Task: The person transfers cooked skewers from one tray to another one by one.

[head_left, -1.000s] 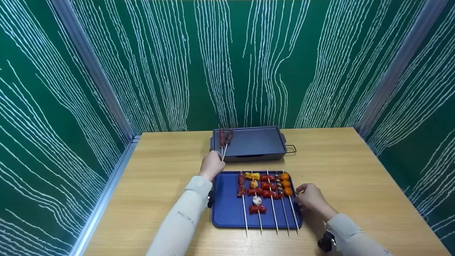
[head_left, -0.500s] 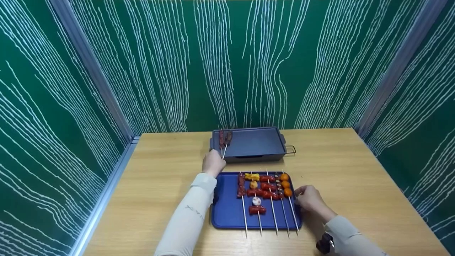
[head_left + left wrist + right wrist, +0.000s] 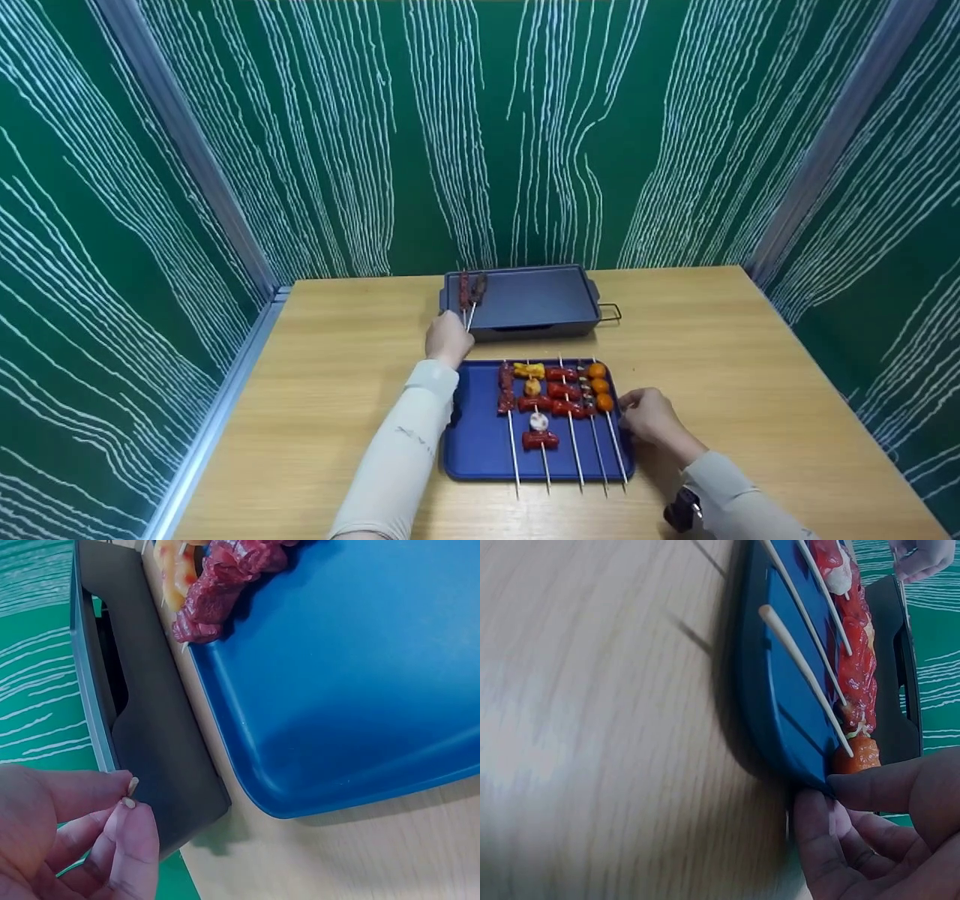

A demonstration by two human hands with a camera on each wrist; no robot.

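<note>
My left hand (image 3: pixel 448 337) pinches the stick ends (image 3: pixel 132 791) of two meat skewers between thumb and fingertip. Their meat, one piece reddish (image 3: pixel 463 289) and one darker brown (image 3: pixel 478 288), lies over the left end of a dark grey griddle (image 3: pixel 529 296). With thumb and fingers, my right hand (image 3: pixel 654 417) grips the rim of the blue tray (image 3: pixel 480 450) on its right side. On that tray lie several skewers: red meat (image 3: pixel 506 388), a mixed one with yellow pieces (image 3: pixel 529 370), glossy red pieces (image 3: pixel 562 391), and orange balls (image 3: pixel 600 386) nearest the right hand.
The griddle stands behind the tray on a wooden table (image 3: pixel 337 390), a wire handle (image 3: pixel 611 312) at its right end. Stick ends (image 3: pixel 579 484) stick out past the tray's front rim. Green walls with white lines (image 3: pixel 420 135) enclose the table's back and sides.
The left forearm has shifted slightly to the right, while the left hand stays at the griddle's front left with the skewers. The right hand keeps its grip on the tray.
</note>
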